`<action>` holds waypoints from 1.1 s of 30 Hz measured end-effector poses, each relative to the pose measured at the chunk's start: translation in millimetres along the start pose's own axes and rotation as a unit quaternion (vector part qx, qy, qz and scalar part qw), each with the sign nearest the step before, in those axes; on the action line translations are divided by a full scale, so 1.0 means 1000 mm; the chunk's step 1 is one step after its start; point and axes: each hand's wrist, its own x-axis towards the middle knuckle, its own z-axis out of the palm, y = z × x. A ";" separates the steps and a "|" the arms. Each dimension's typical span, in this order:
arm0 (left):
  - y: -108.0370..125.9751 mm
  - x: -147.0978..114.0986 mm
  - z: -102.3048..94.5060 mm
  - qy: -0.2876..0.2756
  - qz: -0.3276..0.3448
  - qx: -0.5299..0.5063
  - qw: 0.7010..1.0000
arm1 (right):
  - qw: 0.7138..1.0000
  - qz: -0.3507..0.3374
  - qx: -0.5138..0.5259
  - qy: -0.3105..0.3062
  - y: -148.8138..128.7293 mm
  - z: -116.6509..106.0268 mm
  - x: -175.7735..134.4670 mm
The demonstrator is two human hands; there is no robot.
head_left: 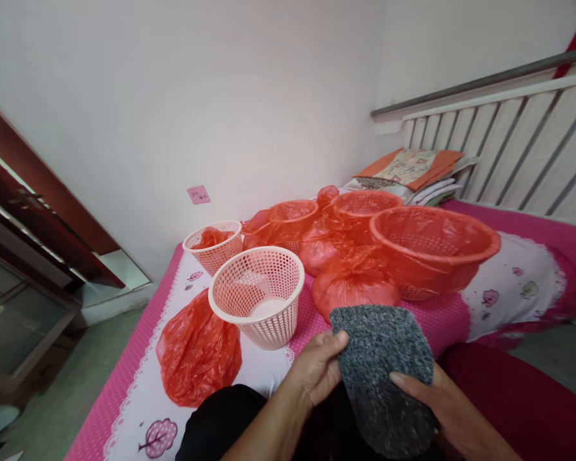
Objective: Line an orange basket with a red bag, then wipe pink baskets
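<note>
A grey speckled felt piece [379, 352], shaped like an insole with rounded ends, is held up over my lap. My left hand [319, 371] pinches its left edge, thumb on the near face and fingers behind. On the opposite side my right hand [427, 397] grips it, the thumb lying across the face while its other fingers are hidden behind the felt. Just beyond the piece sits a tied red plastic bag [355, 288]. A pale pink mesh basket [256, 320] stands upright in front of my left hand, with nothing visible in it.
Red-bag-lined baskets [432, 256] stand at the right and back. Another pink basket [216, 246] holds red plastic. A crumpled red bag [199, 352] lies at left on the pink-and-white bedcover [158, 429]. Folded textiles [413, 169] are stacked by the white headboard [509, 141].
</note>
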 end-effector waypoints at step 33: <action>0.096 -0.180 -0.109 0.248 -0.034 0.351 0.902 | 0.879 -0.135 -0.455 -0.030 0.140 0.008 0.014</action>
